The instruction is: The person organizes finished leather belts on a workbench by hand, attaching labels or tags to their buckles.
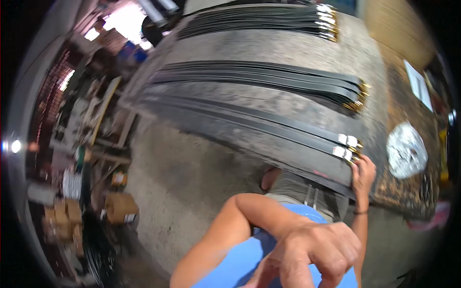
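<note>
My left hand (317, 252) is raised close to the camera in front of the blue shirt, its fingers curled; anything inside them is hidden. My right hand (363, 174) is at the table's near right edge, its fingers closed on the gold-coloured buckle end of the nearest flat dark strap (288, 140). Just behind that one lies a second dark strap (293, 127), roughly parallel to it. Both straps have white labels near their buckles.
A bundle of dark straps (259, 77) lies mid-table, with another bundle (254, 19) at the back. On the grey table's (230, 45) right side, a crumpled silvery bag (406, 150) rests on a worn wooden surface. Cardboard boxes (121, 207) stand on the floor at left.
</note>
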`<state>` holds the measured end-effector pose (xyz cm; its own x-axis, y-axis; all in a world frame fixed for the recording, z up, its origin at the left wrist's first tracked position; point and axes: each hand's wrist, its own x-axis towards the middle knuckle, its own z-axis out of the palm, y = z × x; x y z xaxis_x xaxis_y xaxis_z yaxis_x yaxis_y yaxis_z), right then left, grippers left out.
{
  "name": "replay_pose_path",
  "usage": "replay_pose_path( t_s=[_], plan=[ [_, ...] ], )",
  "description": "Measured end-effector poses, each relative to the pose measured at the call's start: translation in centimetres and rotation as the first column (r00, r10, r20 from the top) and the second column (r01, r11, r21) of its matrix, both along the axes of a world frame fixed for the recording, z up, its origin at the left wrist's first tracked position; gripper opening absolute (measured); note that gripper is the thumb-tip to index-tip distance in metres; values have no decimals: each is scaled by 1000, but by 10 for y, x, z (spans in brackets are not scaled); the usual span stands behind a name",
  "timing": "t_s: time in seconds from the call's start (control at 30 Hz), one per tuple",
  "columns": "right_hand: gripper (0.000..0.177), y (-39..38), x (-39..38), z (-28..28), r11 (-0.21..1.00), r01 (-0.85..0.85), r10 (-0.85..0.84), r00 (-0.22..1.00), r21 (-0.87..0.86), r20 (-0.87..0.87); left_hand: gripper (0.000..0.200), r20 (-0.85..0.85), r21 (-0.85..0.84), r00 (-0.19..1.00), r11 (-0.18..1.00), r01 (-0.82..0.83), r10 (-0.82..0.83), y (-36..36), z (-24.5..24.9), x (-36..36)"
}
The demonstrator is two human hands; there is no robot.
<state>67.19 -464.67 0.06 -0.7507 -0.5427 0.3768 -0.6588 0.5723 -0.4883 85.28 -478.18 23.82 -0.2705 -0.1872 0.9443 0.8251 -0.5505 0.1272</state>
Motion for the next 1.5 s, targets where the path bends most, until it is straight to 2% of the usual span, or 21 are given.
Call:
replay_pose_path(
  t_s=[0.07,0.13,0.17,0.23,0.3,0.4,0.5,0.57,0.63,0.67,0.7,0.73,0.77,0.8,0.83,0.9,0.97,1.07,1.13,1.27,1.5],
  plan=[
    [12,3,-3,-6,1000,-12,12,1000,13,-20,56,-48,6,997,998,-55,55,8,-1,3],
    [12,1,-1,-7,999,-46,47,997,15,-60,58,-100,307,964,929,-205,246,28,-3,4],
    [12,2,0,-6,999,-32,34,997,27,-66,58,-108,314,957,923,-223,268,17,1,5],
    [12,3,0,-5,999,-25,28,996,36,-81,63,-234,81,928,957,-279,291,-11,7,4],
    [11,4,0,-5,998,-25,29,996,54,-88,62,-182,156,912,927,-341,367,-12,7,8],
    [11,-3,4,3,998,-32,37,996,56,-85,59,-216,33,941,965,-262,263,-32,9,13],
    [11,7,-3,-10,999,-28,31,997,45,-76,53,-248,141,885,919,-369,393,-43,18,17],
    [11,6,-5,-10,999,-48,50,995,24,-89,26,-106,29,809,815,-579,578,-66,2,25],
    [11,4,0,-7,1000,-21,22,998,21,-51,16,-51,-362,534,483,-798,844,-112,-17,31],
    [11,4,0,-7,999,-18,19,999,28,-50,14,69,-464,254,257,-848,965,-130,-37,30],
    [12,3,0,-7,999,-11,13,999,37,-47,4,54,-598,62,82,-797,997,-161,-54,27],
    [12,4,1,-5,999,-21,23,999,44,-48,13,-45,-725,-125,-118,-678,991,-196,-74,26],
    [13,5,-1,-6,999,-24,26,999,45,-34,23,-21,-912,-411,-186,-365,912,-223,-99,32],
    [13,5,-1,-5,999,-26,28,999,39,-36,46,-17,-986,-549,-105,-129,836,-255,-122,45],
    [13,4,0,-4,999,-28,29,999,32,-37,69,-142,-990,-673,-91,110,726,-288,-154,62],
    [13,6,1,-5,999,-15,17,999,35,-44,94,-125,-966,-841,130,225,526,-353,-208,98],
    [13,5,0,-5,999,-22,24,998,36,-53,122,-158,-906,-870,282,316,466,-388,-215,124],
    [13,3,3,-3,999,-10,11,999,40,-33,126,-181,-889,-885,313,334,428,-419,-221,129],
    [13,2,2,-2,999,-11,13,999,43,-33,132,-188,-881,-815,274,387,548,-430,-221,120],
    [12,1,3,-2,999,13,-12,1000,52,-19,127,-149,-897,-793,258,360,590,-448,-226,109],
    [13,-6,1,7,995,19,-10,996,95,-93,117,-262,-920,-789,104,379,555,-440,-223,97]
  ],
)
